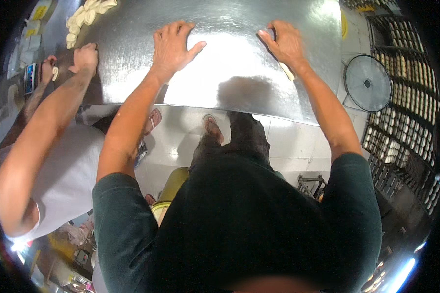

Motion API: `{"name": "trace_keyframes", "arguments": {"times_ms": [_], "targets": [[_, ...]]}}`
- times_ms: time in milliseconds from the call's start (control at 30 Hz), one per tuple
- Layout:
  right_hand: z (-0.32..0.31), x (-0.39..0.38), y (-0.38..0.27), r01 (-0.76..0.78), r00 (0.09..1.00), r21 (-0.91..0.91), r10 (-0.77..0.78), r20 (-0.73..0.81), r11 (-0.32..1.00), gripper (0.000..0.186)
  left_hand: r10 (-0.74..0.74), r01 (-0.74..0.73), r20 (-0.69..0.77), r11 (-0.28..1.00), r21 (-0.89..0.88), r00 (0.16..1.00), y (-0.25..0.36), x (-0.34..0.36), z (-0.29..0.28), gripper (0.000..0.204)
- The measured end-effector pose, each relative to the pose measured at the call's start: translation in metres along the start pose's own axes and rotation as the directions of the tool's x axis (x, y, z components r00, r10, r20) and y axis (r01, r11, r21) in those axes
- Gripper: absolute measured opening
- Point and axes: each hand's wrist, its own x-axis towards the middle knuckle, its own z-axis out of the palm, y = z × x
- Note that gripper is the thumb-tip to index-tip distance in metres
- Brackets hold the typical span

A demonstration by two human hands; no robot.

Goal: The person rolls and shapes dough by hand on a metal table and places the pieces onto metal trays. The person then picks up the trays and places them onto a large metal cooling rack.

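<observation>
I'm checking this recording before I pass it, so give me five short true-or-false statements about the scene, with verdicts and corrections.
1. The dough pile lies to the left of the left hand. True.
2. The left hand is clenched in a fist. False: it is open, with the thumb apart from the fingers.
3. A dough strip shows by the wrist of the right hand. True.
4. The round disc stands on the table. False: the disc is off to the right of the table.
5. A co-worker's hand shows to the left of the left hand. True.
</observation>
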Motion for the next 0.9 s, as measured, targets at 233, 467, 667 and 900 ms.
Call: {"name": "trace_keyframes", "arguments": {"times_ms": [233, 467, 667, 900], "targets": [[0.006, -0.040, 0.023, 0.199, 0.963, -0.185, -0.227, -0.143, 0.962, 0.062, 0.154, -0.154, -0.093, 0.988, 0.007, 0.984, 0.013, -0.034, -0.002, 0.076], [0.000, -0.049, 0.009, 0.167, 0.983, -0.162, -0.178, -0.050, 0.973, 0.063, 0.149, -0.145, -0.101, 0.988, 0.051, 0.984, 0.004, -0.033, -0.004, 0.080], [0.017, -0.090, 0.009, 0.179, 0.983, -0.213, -0.186, -0.009, 0.960, 0.067, 0.055, -0.051, -0.071, 0.997, 0.051, 0.996, 0.019, -0.071, 0.003, 0.085], [0.003, -0.080, 0.009, 0.292, 0.952, -0.234, -0.306, -0.026, 0.927, 0.069, 0.092, -0.107, -0.141, 0.989, -0.103, 0.986, 0.013, -0.051, -0.013, 0.088]]}}
